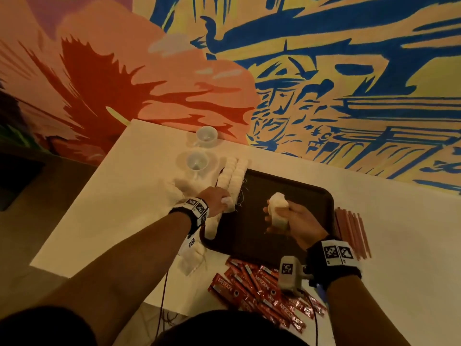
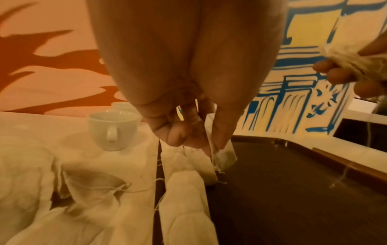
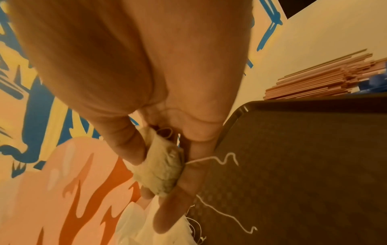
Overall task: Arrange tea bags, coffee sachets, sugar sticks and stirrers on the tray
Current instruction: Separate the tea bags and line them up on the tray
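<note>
A dark brown tray lies on the white table. White tea bags run in rows along its left edge, also seen in the left wrist view as a row of tea bags. My left hand pinches one tea bag at the tray's left edge. My right hand hovers over the tray middle and grips a stack of tea bags, close up the stack has strings trailing. Red coffee sachets lie heaped in front of the tray. Pinkish stirrers lie to its right.
Two white cups on saucers stand behind the tray at the left, near the painted wall. More loose tea bags lie on the table left of the tray. A small white device hangs by my right wrist.
</note>
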`<state>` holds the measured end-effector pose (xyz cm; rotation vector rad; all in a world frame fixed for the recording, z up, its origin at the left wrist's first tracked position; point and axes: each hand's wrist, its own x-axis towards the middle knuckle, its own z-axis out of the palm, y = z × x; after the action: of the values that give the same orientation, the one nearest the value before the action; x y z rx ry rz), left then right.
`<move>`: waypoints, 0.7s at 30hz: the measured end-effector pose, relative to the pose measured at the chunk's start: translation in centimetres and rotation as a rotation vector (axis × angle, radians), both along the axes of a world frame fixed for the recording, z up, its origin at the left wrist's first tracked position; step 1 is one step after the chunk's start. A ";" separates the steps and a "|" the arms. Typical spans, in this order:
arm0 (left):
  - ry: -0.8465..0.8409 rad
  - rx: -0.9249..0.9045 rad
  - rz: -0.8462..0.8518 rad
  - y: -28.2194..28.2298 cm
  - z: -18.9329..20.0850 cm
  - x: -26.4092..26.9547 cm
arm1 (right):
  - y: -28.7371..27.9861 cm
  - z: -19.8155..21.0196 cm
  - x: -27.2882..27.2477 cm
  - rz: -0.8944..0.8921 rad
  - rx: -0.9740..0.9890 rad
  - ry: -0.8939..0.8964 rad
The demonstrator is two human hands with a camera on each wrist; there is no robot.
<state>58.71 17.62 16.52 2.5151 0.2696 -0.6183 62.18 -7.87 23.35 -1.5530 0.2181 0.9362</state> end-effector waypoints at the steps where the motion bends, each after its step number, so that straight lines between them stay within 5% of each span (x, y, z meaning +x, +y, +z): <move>1: 0.006 0.007 -0.023 0.0 -0.4 0.2 | 0.3 -0.2 -0.1 0.006 -0.019 -0.022; 8: 0.071 0.053 -0.135 0.2 -2.9 1.8 | 1.7 -1.0 -1.0 -0.003 -0.069 -0.059; 21: -0.053 0.237 -0.143 0.3 -3.3 4.3 | 1.6 -0.8 -2.0 -0.041 -0.051 -0.079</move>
<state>62.99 17.88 13.18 2.7937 0.1523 -0.6043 60.19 -6.29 22.51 -1.6232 0.2182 0.8410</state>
